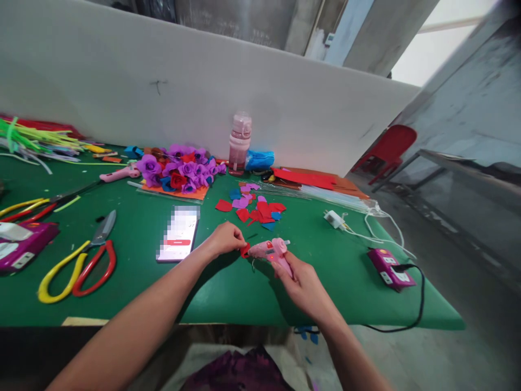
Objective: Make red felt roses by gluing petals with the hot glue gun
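Near the middle of the green table (pixel 228 293), my left hand (pixel 228 239) pinches a small red piece (pixel 245 250). My right hand (pixel 296 274) is wrapped round the handle of a pink glue gun (pixel 269 249). The gun's nozzle points left and is at the red piece; whether they touch I cannot tell. Just beyond my hands lie loose petals, among them red ones (pixel 264 209), purple ones (pixel 240 202) and blue ones (pixel 235 194). A heap of purple, red and blue flowers (pixel 189 168) sits farther back to the left.
A phone (pixel 178 236) and yellow-and-red scissors (pixel 97 244) lie left of my hands. A pink bottle (pixel 239 144) stands by the back panel (pixel 195 76). At the right are a white plug (pixel 335 219) and a purple power block (pixel 391 269) with a black cord.
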### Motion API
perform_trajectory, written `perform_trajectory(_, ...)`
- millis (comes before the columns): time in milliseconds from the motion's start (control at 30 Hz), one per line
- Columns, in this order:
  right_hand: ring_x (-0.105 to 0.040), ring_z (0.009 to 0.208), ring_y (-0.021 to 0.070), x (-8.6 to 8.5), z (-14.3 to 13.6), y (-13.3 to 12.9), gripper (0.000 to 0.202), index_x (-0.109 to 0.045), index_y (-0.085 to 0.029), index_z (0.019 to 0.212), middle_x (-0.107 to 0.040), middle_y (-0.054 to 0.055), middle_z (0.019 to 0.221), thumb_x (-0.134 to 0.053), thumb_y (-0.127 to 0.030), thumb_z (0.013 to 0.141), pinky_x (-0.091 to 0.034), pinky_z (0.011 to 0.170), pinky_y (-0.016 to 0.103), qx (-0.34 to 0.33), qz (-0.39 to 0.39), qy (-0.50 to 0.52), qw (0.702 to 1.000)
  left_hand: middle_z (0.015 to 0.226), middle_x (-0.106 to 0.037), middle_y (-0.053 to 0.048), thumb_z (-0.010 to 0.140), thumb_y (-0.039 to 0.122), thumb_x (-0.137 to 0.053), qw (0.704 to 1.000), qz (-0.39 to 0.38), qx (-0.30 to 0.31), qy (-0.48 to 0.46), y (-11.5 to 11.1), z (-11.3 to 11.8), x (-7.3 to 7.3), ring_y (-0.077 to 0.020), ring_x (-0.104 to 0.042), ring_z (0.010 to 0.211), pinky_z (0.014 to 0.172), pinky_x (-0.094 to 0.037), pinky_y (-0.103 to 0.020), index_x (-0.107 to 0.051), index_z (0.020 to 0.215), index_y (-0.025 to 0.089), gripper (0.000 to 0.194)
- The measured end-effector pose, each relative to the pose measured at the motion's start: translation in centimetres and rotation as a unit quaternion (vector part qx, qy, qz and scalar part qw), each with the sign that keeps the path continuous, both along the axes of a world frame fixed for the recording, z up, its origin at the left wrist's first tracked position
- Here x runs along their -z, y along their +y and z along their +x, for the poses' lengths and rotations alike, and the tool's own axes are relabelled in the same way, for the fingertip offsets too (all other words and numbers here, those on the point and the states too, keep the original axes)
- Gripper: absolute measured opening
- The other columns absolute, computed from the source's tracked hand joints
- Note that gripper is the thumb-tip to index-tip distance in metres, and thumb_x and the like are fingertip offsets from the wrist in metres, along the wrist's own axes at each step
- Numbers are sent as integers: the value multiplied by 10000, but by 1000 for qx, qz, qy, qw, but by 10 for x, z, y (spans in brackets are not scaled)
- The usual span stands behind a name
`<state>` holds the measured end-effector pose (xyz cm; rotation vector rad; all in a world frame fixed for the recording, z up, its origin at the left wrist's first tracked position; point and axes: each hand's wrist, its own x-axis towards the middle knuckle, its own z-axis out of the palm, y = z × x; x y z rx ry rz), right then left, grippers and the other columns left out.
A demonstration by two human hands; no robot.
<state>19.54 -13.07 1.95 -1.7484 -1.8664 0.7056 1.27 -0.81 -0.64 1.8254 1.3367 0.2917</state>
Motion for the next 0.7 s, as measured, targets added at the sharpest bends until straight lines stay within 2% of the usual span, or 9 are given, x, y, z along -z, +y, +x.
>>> perform_trajectory(700, -525, 586, 159, 3, -4, 0, 331, -567, -155, 999, -642, 70, 764, -368, -390, 877, -331, 527, 226, -11, -11, -10, 1000, 541, -629, -29, 587, 265, -583, 1000, 6, -1, -15, 0, -1, 3, -132, -536, 556, 503, -340, -225, -697, 581, 133, 175)
